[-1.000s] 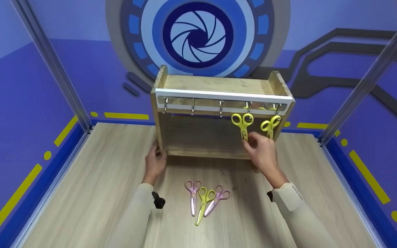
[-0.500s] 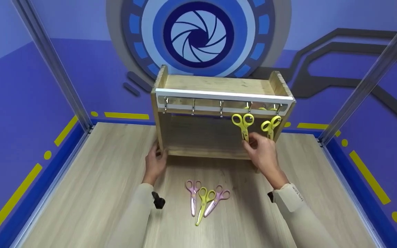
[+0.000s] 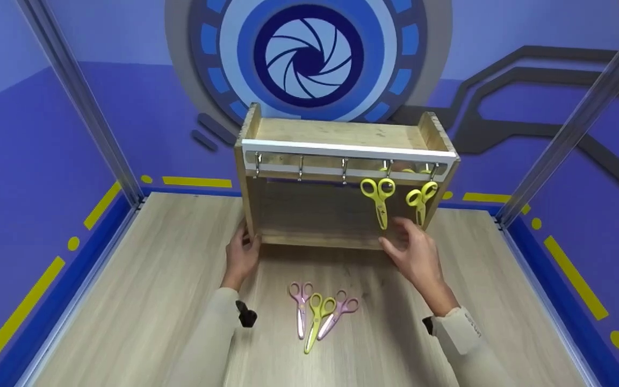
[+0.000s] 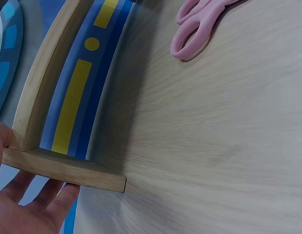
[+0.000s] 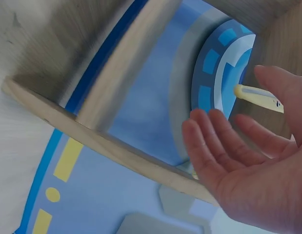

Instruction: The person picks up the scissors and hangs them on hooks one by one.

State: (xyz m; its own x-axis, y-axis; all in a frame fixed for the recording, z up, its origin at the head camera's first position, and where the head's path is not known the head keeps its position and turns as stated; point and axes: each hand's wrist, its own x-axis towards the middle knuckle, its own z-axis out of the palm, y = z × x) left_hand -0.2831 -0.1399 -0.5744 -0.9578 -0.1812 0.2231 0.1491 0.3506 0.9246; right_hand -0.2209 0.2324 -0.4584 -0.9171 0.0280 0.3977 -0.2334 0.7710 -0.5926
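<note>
My left hand (image 3: 241, 260) grips the lower left side panel of a wooden rack (image 3: 336, 130); in the left wrist view its thumb and fingers lie on either side of the panel (image 4: 82, 170). Just below and right of a hanging pair of yellow scissors (image 3: 380, 203), my right hand (image 3: 416, 252) holds nothing, thumb and fingers spread apart. Those scissors dangle blades down from the rack's fourth hook (image 3: 388, 169). Another yellow pair (image 3: 420, 200) hangs from the rightmost hook (image 3: 434, 171). The right wrist view shows a yellow scissor tip (image 5: 258, 97) beyond my fingers.
On the table (image 3: 170, 301) in front of the rack lie pink scissors (image 3: 301, 309), yellow scissors (image 3: 316, 320) and a second pink pair (image 3: 337, 313), close together. Three hooks at the left of the white rail (image 3: 282, 146) carry nothing. Blue-purple printed walls (image 3: 127, 107) enclose the table.
My right hand has let go of the yellow scissors' blades and drawn slightly down and right, its fingers parting. The scissors now hang free on the hook. My left hand has stayed put.
</note>
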